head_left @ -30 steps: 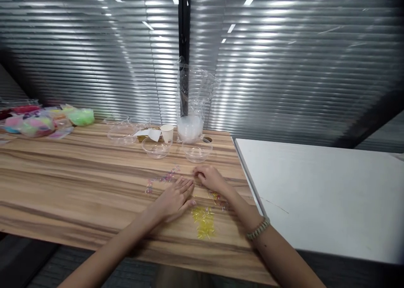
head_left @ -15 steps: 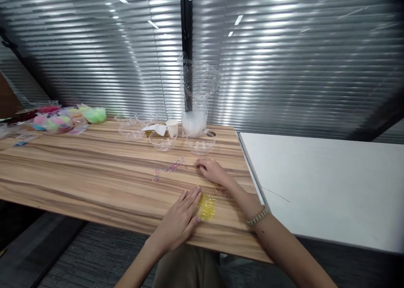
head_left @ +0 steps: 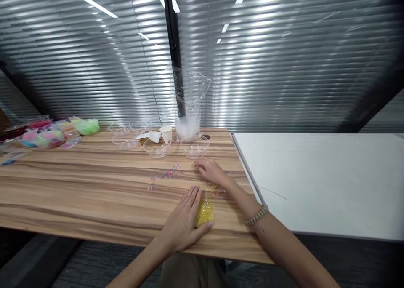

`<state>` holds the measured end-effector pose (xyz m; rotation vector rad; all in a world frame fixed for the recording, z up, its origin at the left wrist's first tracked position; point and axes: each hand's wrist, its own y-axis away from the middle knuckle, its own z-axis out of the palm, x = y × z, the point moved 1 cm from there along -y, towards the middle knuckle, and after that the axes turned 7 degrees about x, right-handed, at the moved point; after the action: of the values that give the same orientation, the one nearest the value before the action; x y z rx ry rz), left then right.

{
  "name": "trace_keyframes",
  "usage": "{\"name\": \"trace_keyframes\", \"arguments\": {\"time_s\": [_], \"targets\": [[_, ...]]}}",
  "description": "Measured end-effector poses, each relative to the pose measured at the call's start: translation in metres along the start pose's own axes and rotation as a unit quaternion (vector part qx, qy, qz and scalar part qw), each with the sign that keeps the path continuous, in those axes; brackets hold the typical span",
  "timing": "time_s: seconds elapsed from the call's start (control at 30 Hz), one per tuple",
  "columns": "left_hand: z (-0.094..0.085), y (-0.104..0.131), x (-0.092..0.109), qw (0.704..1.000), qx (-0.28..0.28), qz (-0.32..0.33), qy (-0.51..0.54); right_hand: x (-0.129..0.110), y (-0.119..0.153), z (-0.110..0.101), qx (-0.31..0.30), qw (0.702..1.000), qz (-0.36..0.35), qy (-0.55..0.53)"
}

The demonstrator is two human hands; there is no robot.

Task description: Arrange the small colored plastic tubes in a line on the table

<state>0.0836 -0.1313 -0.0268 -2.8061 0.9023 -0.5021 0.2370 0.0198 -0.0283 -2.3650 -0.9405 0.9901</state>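
My left hand (head_left: pixel 184 222) lies flat on the wooden table (head_left: pixel 78 187) near its front edge, fingers apart, its thumb side against a small heap of yellow beads (head_left: pixel 205 210). My right hand (head_left: pixel 211 170) rests palm down further back, fingers curled on the wood, just in front of a clear plastic bowl (head_left: pixel 195 147). A few mixed beads (head_left: pixel 217 190) lie beside my right wrist, which wears a beaded bracelet. A thin trail of pink and purple beads (head_left: pixel 166 176) lies left of my right hand.
A second clear bowl (head_left: pixel 156 148), a paper cup (head_left: pixel 166 133), a tall clear bag holding stacked bowls (head_left: pixel 187 107) and more clear bowls (head_left: pixel 124 136) stand at the back. Bags of coloured beads (head_left: pixel 53 134) lie far left. A white table (head_left: pixel 322 182) adjoins on the right.
My left hand slid back toward the front edge and pushed the yellow beads into a tighter heap. My right hand stayed in place. The camera shifted a little.
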Motion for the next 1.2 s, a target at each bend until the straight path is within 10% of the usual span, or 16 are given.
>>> {"name": "trace_keyframes", "arguments": {"time_s": [1.2], "targets": [[-0.003, -0.013, 0.011, 0.998, -0.031, 0.054, 0.020, -0.007, 0.001, 0.006, 0.014, 0.999, -0.021, -0.033]]}}
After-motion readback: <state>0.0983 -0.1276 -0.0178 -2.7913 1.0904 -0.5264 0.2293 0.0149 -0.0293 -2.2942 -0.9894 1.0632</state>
